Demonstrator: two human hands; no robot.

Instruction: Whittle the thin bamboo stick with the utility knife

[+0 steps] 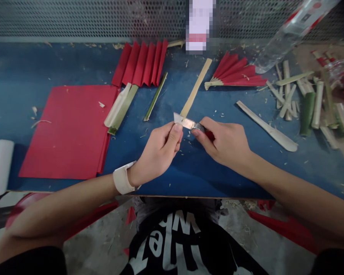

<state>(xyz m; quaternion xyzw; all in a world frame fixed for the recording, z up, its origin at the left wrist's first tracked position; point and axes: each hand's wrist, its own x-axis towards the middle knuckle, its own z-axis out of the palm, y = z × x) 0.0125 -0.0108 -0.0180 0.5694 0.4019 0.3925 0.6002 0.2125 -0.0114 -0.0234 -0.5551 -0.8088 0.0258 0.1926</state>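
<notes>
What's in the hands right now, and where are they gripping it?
Both hands hold a utility knife. The right hand grips its handle end; the left hand pinches the blade tip between thumb and fingers, just above the blue table.

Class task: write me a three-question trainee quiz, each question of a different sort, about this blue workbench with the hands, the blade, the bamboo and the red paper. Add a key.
1. True or false: the left hand and the right hand both grip the metal utility-knife blade.
2. Multiple choice: the flat stack of red paper sheets lies A) left of the hands, B) right of the hands, C) under the hands.
3. Fill in: the pale bamboo strip runs from the blade up toward the half-open red paper ____.

Key
1. True: the left pinches the tip, the right holds the handle end.
2. A
3. fan
</notes>
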